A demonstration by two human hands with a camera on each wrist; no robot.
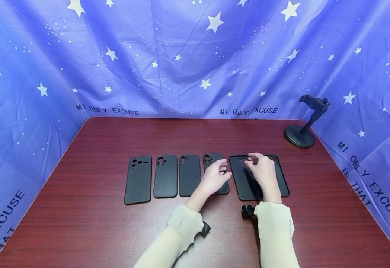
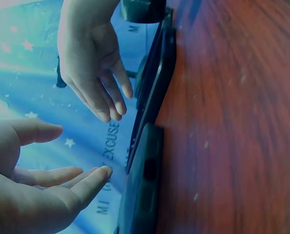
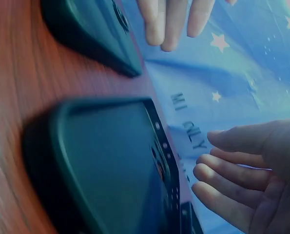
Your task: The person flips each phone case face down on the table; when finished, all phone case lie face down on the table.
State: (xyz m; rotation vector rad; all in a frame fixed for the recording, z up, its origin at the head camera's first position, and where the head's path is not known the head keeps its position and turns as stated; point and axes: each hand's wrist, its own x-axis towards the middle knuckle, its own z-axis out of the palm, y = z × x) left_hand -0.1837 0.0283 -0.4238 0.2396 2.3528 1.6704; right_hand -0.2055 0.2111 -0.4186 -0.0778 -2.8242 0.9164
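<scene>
Several black phone cases lie in a row on the table. My left hand point(image 1: 216, 176) hovers over the fourth phone case point(image 1: 222, 190) from the left, fingers loosely bent around nothing. In the left wrist view that hand point(image 2: 52, 190) is above a case edge point(image 2: 144, 195), apart from it. My right hand point(image 1: 263, 172) is over two cases at the right, the nearer one point(image 1: 241, 180) lying inner side up beside another point(image 1: 283, 182), partly hidden by the hand. In the right wrist view, the right hand's fingers point(image 3: 227, 183) stay clear of the raised-rim case point(image 3: 110, 161).
Further left lie three cases, back side up: a leftmost case point(image 1: 138, 184), a second case point(image 1: 166, 180) and a third case point(image 1: 189, 178). A black stand point(image 1: 300, 136) with a round base is at the table's back right corner. Blue star-patterned cloth point(image 1: 181, 74) hangs behind.
</scene>
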